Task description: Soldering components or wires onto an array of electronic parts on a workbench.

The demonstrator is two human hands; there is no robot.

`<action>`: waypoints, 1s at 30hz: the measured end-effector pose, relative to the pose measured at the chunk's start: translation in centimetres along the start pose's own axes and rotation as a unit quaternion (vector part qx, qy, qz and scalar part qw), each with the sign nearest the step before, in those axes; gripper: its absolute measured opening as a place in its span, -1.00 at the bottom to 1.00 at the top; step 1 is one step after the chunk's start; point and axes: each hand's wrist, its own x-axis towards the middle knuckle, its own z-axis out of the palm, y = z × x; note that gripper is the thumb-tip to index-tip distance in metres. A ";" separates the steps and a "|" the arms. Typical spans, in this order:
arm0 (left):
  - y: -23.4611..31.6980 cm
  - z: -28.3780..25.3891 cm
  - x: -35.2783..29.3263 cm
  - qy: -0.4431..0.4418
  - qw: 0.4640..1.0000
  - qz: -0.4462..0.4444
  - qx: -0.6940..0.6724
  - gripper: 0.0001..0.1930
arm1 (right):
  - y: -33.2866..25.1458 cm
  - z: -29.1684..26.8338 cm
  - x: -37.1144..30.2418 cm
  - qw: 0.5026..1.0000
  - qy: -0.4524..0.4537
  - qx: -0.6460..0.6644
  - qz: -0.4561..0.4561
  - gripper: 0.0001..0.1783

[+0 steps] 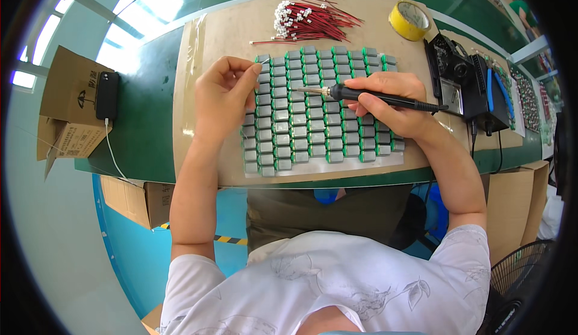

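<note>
My right hand [391,99] is closed round the black handle of a soldering iron [385,97]. Its metal tip points left, over the middle of the array of small grey blocks with green edges [316,125]. These blocks stand in close rows on a white sheet [385,161]. At the upper left corner of the array, my left hand [226,97] pinches a thin silvery wire [265,61], which looks like solder. Most of that wire is hidden by the fingers. The iron's tip and the wire are apart.
Red and black leads with white connectors [313,20] lie piled at the back, left of a yellow tape roll [409,20]. At right stands a black soldering station [481,88]. A phone [107,96] leans on a cardboard box [75,88] at left. A fan [524,275] is lower right.
</note>
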 end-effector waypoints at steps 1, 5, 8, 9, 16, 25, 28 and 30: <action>0.0 0.1 0.0 0.000 1.000 0.001 0.000 -0.92 | 0.1 -0.2 0.0 1.000 -0.008 -0.006 0.001 -0.67; -1.5 -0.2 0.0 -0.031 0.995 0.073 0.058 -0.93 | 0.2 -0.2 0.0 1.000 -0.009 -0.003 0.001 -0.66; -1.9 -0.5 0.1 -0.080 0.982 0.132 0.105 -0.94 | 0.0 -0.5 0.0 1.000 -0.023 -0.012 -0.005 -0.66; -1.9 -0.6 0.1 -0.109 0.975 0.142 0.134 -0.94 | 0.0 -0.6 0.0 1.000 -0.024 -0.010 0.003 -0.66; -1.0 -0.5 -0.3 -0.139 0.961 0.151 0.183 -0.95 | -0.1 -0.7 0.1 0.999 -0.037 -0.028 0.007 -0.66; -1.0 -0.3 -0.3 -0.126 0.955 0.164 0.213 -0.94 | -0.4 -0.6 0.3 0.998 -0.044 -0.039 0.010 -0.67; -1.2 -0.3 -0.2 -0.130 0.956 0.158 0.209 -0.94 | -0.4 -0.5 0.3 0.998 -0.044 -0.043 0.016 -0.67; -1.2 -0.3 -0.3 -0.127 0.956 0.161 0.211 -0.94 | -0.4 -0.4 0.3 0.998 -0.040 -0.041 0.011 -0.67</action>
